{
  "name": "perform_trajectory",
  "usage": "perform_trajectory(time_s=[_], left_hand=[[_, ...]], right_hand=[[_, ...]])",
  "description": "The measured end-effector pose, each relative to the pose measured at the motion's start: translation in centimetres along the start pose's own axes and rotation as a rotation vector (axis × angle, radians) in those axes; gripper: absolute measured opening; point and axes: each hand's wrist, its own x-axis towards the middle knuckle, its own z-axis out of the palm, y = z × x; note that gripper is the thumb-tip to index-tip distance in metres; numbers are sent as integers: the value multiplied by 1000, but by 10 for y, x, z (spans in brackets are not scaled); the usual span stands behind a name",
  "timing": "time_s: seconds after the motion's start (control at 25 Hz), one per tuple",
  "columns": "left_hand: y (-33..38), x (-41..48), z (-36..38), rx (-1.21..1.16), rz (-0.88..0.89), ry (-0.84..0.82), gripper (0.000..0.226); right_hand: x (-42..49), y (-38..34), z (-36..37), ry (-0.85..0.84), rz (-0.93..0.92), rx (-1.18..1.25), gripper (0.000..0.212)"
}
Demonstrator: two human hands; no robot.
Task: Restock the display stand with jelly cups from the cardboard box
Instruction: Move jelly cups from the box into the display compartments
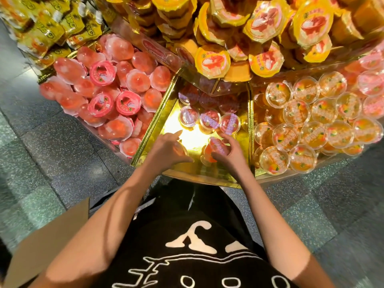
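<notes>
The gold display stand's middle bin (158, 121) holds a few pink-lidded jelly cups (209, 119) along its back. My left hand (168, 150) is inside the bin, fingers curled round a clear jelly cup (180, 149), the index finger pointing forward. My right hand (228, 154) grips an orange-red jelly cup (216, 148) tilted on its side just above the bin's shiny floor. A flap of the cardboard box (49, 235) shows at the lower left; its inside is out of view.
The left bin is heaped with pink jelly cups (104, 88). The right bin is packed with orange jelly cups (311, 121). Yellow-lidded cups (214, 61) pile on the tier above, overhanging the middle bin. Speckled grey floor (52, 152) surrounds the stand.
</notes>
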Motion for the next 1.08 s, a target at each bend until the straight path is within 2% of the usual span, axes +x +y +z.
perform_trajectory(time_s=[0.12, 0.2, 0.32, 0.44, 0.56, 0.72, 0.84, 1.08], left_hand=[[-6, 13, 0, 176, 11, 22, 114], [-13, 19, 3, 203, -28, 53, 104], [-21, 25, 9, 345, 33, 94, 90], [-27, 37, 14, 534, 112, 17, 85], [-34, 51, 20, 527, 83, 15, 75], [-36, 57, 31, 537, 43, 95, 75], [-42, 54, 38, 497, 18, 130, 78], [-52, 55, 34, 373, -16, 186, 74]], right_hand=[[3, 5, 9, 20, -1, -51, 71], [6, 8, 14, 36, -47, -87, 70], [15, 14, 26, 85, -138, -207, 56], [33, 26, 37, 66, -143, -361, 69], [48, 35, 49, 97, -212, -493, 75], [66, 47, 70, 203, -369, -662, 65], [77, 48, 84, 215, -403, -706, 61], [77, 52, 92, 243, -420, -779, 66]])
